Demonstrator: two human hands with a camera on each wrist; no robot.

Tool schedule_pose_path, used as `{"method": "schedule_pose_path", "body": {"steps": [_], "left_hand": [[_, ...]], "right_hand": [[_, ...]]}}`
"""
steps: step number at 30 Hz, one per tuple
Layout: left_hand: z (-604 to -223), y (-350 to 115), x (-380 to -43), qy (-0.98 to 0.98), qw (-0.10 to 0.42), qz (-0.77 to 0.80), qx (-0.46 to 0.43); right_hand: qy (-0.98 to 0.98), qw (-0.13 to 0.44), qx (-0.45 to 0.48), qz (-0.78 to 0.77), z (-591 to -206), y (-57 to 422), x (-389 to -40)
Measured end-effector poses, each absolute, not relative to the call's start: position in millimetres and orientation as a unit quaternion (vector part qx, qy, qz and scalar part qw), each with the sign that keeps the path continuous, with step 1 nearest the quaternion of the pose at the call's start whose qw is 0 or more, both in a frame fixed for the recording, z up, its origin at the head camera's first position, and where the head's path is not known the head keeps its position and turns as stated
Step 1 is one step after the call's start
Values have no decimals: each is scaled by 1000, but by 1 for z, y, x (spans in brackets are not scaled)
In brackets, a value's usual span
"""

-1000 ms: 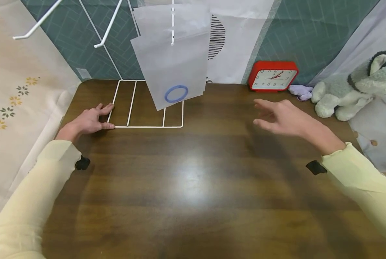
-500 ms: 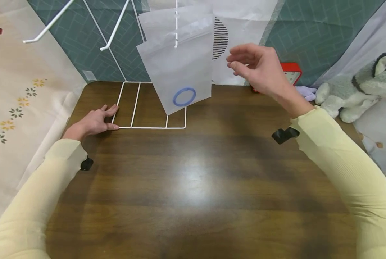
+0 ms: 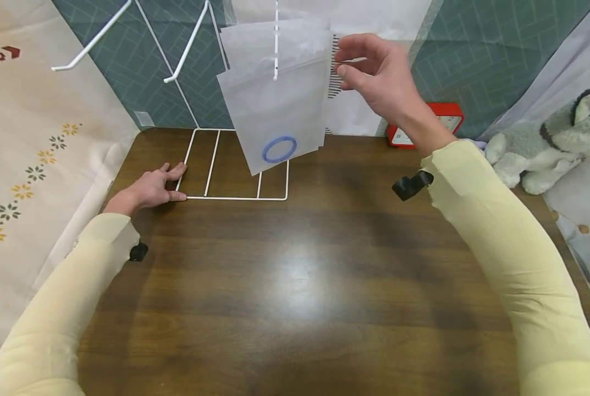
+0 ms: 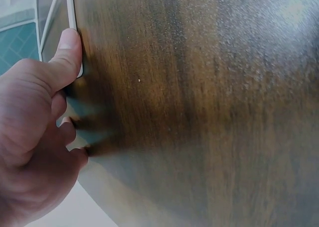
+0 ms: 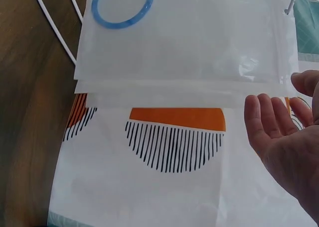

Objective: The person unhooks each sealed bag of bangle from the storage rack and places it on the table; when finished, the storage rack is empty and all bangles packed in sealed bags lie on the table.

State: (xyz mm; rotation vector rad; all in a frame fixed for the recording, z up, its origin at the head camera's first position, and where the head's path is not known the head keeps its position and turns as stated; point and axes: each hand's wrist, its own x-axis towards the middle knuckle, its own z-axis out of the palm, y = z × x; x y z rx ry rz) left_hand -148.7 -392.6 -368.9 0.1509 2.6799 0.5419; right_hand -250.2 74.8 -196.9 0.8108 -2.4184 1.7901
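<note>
My left hand [image 3: 152, 188] rests on the front left corner of the white wire rack's base [image 3: 235, 198], fingers spread; in the left wrist view its thumb [image 4: 68, 45] presses the wire. Frosted plastic bags [image 3: 280, 104] hang overlapped from a white prong [image 3: 276, 49] of the rack. A blue ring [image 3: 279, 149] shows at the front bag's bottom; in the right wrist view the ring [image 5: 121, 13] is partly cut off. Beside the bags' right edge my right hand [image 3: 381, 77] is raised, fingers loosely bent, thumb apart from them, holding nothing.
Two bare white prongs, a left one [image 3: 94, 41] and a middle one [image 3: 188, 47], stick out at upper left. A red clock [image 3: 401, 137] stands behind my right forearm. A plush dog [image 3: 547, 137] sits at the right. The brown table [image 3: 295, 308] spreads in front.
My right hand has moved left and up from in front of the clock to the bags' right edge. My left hand stays on the rack base. The head view has shifted slightly.
</note>
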Motion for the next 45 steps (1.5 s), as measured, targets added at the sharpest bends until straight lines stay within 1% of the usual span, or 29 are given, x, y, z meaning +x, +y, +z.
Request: {"method": "schedule_pose_path", "body": {"steps": [5,10,20,28,33,36,45], "left_hand": [[-369,-394,-148,959,200,195,50],[-368,-394,-148,958,201,200,44],[-369,-391,-150,957,204,201,44],[-369,-390,-153,956,208,203,38],[-369,-390,-152,955,210,205,38],[-369,-391,-151,953,212,211,36],[-368,-390,-152,953,212,214,36]], "right_hand": [[-786,16,246,567,-198,68,-251],[-795,35,239,557,-197,62,-253],[-797,47,254,547,-195,55,-254],[-773,-10,257,580,-192,57,-255],[-710,-74,263,649,-193,54,-258],[-690,-101,265,666,-192,51,-260],[-635,-129,272,711,-190,39,-264]]}}
